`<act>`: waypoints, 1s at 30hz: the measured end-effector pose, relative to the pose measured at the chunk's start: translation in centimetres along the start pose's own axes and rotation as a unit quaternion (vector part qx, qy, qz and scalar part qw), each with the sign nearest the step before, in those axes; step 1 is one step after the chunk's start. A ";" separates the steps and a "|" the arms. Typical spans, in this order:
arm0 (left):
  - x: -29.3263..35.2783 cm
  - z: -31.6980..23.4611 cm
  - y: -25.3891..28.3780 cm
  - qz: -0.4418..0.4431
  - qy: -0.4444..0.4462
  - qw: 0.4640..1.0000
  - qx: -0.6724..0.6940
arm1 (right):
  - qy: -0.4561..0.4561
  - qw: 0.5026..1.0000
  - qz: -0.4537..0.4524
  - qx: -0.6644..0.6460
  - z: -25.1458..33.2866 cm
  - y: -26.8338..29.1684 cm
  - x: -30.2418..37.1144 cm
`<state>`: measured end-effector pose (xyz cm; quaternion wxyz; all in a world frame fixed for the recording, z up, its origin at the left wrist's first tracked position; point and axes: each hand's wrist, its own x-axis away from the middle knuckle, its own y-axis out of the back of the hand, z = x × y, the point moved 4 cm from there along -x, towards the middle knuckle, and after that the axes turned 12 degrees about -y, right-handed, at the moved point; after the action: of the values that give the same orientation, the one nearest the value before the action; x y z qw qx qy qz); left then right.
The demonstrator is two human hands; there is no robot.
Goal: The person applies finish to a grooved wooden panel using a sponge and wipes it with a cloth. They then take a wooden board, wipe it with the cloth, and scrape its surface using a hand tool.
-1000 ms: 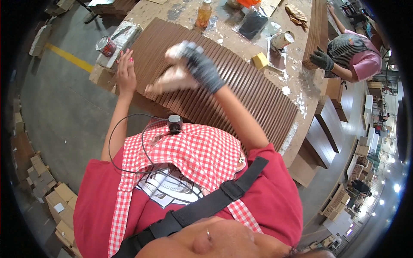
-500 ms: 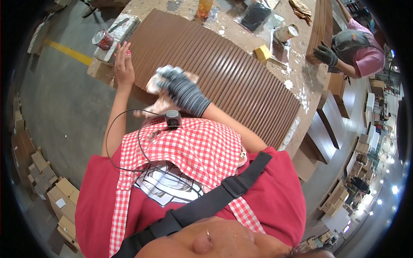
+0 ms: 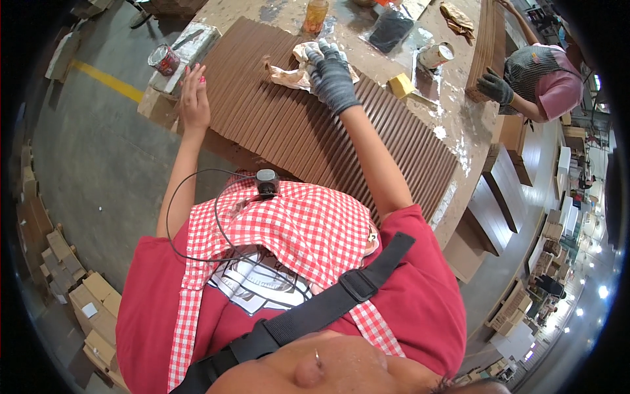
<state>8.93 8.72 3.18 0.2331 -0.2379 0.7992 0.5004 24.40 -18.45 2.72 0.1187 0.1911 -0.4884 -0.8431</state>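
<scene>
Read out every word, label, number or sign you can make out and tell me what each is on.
No text reads clearly.
Red-and-silver can: label markings too small.
Pale can: any print too small.
Patch at the checked apron's edge: too small.
Co-worker's dark apron: small orange mark, unreadable.

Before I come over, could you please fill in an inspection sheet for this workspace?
Surface: worktable, splashed with white, paint-like marks.
Work things: grooved brown strips lying side by side; crumpled cream cloth on them.
Clutter: amber bottle, yellow block, smeared red can, whitish can.
Hands: left hand bare, fingers extended, by the strips' left edge, contact unclear; right hand gloved, holding the cloth on the strips.
Cables: thin black cable looping near the checked apron.
Surroundings: co-worker's gloved hand at right; cardboard at lower left.
</scene>
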 end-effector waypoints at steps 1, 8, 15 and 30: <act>0.0 -0.1 0.0 0.002 0.002 1.000 -0.009 | -0.006 0.996 0.016 0.083 0.9 -0.5 0.6; 0.0 0.1 0.2 0.004 0.005 1.000 -0.018 | 0.024 0.943 0.239 -0.229 6.1 -2.8 10.1; -0.7 -0.3 0.1 0.009 -0.011 1.000 -0.005 | -0.072 0.721 0.432 -0.537 7.7 -3.8 13.7; 0.1 0.1 0.4 0.008 0.022 1.000 -0.002 | -0.239 0.586 0.472 -0.614 8.2 -3.7 14.1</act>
<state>8.65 8.97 3.31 0.2109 -0.2433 0.8051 0.4982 8.09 -15.72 0.31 0.4678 -0.3928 0.1124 -0.7838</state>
